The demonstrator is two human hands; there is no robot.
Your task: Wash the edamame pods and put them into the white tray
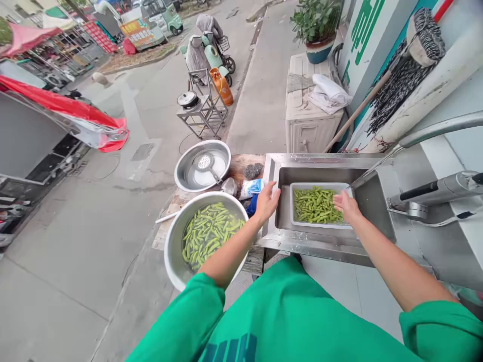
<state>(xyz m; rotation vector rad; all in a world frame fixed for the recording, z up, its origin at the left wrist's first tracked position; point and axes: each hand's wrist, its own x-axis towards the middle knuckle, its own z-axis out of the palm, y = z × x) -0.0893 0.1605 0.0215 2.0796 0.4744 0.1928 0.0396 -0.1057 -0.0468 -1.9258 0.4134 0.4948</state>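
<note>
A white plastic tub point(293, 213) stands in the steel sink point(335, 240), holding green edamame pods point(316, 205). My right hand point(346, 205) is over the tub's right side, fingers stretched out and holding nothing. At the sink's left rim is my left hand point(267, 202), fingers apart and nothing in them. My left forearm reaches across a large metal basin point(172, 251), where more edamame pods point(207, 229) lie in water. Beside my left hand are a white and blue packet point(251, 188) and a dark blue item, partly hidden.
A second metal basin point(181, 171) holds a skimmer point(205, 162). A steel wool scrubber point(253, 171) lies on the wooden bench point(241, 162). The faucet point(437, 192) juts in from the right. Beyond are a mop point(400, 65), a white cabinet point(298, 115) and an orange gas cylinder point(222, 86).
</note>
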